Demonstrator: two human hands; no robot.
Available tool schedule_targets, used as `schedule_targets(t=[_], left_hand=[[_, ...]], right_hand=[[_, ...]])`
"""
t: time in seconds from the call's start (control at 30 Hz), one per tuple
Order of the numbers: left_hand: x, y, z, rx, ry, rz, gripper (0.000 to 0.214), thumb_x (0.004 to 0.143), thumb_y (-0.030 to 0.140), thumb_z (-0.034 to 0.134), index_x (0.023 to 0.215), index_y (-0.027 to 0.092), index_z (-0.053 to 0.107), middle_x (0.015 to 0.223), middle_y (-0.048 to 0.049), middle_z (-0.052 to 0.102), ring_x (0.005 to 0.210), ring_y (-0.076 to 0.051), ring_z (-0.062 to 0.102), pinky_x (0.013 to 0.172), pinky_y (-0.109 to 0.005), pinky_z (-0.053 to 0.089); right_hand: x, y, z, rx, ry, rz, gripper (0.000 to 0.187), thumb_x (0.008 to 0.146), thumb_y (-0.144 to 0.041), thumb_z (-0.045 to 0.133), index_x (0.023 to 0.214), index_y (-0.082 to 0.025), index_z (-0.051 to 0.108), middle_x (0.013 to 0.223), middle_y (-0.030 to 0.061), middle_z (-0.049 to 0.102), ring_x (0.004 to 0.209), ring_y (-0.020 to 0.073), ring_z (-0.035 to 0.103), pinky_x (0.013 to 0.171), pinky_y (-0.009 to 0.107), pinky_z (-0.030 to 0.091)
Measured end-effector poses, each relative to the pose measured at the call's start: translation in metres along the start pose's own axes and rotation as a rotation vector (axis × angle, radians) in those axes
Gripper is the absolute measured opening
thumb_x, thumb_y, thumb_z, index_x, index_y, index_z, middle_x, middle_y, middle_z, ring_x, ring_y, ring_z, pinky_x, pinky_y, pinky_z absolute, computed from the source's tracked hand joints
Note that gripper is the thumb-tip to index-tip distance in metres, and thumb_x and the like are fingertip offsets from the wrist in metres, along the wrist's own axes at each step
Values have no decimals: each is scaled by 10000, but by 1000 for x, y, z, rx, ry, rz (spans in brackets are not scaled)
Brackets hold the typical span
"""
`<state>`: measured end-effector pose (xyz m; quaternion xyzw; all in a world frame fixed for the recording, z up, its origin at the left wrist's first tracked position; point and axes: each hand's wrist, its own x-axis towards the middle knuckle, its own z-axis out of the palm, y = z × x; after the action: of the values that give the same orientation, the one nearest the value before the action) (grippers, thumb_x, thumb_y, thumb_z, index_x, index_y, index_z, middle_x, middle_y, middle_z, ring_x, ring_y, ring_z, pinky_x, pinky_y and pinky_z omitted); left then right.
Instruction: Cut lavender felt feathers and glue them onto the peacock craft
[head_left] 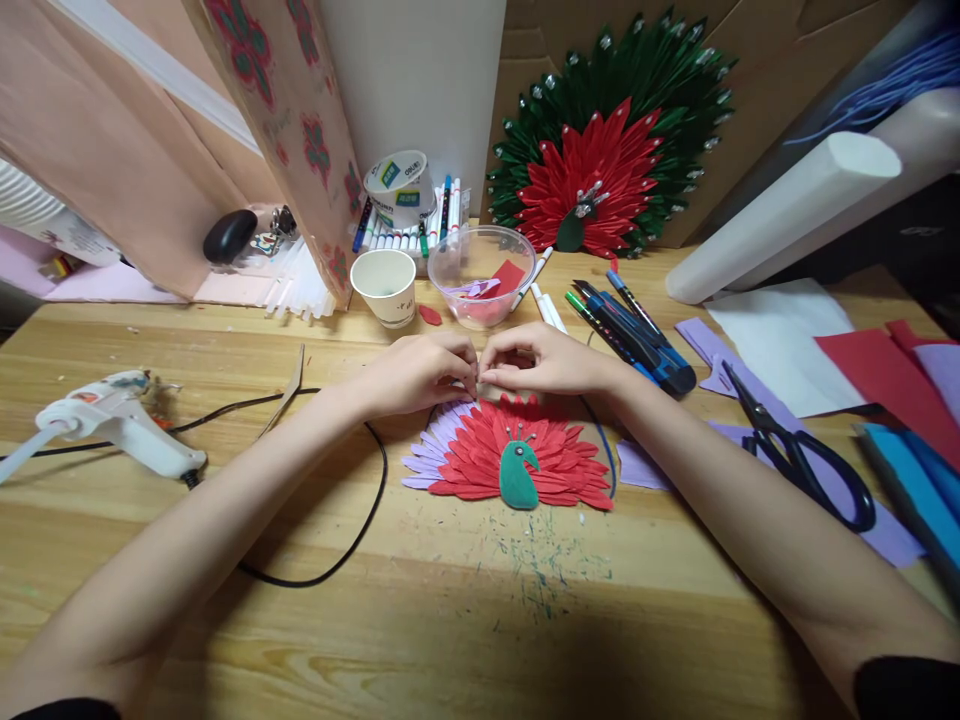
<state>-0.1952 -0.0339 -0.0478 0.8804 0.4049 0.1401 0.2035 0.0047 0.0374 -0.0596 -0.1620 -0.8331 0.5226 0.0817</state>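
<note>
The left sleeve (69, 710) and right sleeve (909, 688) are black and short, leaving the forearms (232, 510), left hand (424, 370) and right hand (551, 358) bare.

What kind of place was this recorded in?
Probably a craft workspace: a wooden table with a glue gun, black-handled scissors, and a red-and-purple paper peacock beneath the person's two hands. Whether it is a home or a studio, I cannot tell.

Wood table (420, 630). Behind table: white panel (435, 80), brown cardboard (765, 90). Table's back left: pink panels (127, 140). Table's near side: shadowed.
</note>
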Motion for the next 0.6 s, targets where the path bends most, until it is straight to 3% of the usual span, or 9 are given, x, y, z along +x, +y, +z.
schedule_targets(t=[0.27, 0.6], left_hand=[[-4, -1, -10, 40, -32, 29, 142, 818, 257, 576, 857, 189, 694, 992, -69, 617, 886, -156, 563, 746, -254, 438], [-1, 1, -8, 147, -43, 84, 141, 820, 261, 572, 873, 209, 692, 972, -45, 617, 846, -145, 562, 695, -241, 409]], right_hand=[[-1, -3, 0, 17, -2, 28, 211, 835, -320, 533, 858, -127, 616, 702, 17, 602, 603, 96, 512, 562, 240, 367], [-1, -3, -1, 2, 6, 20, 212, 844, -316, 520, 843, -129, 618, 721, 24, 615, 618, 99, 532, 579, 242, 389]])
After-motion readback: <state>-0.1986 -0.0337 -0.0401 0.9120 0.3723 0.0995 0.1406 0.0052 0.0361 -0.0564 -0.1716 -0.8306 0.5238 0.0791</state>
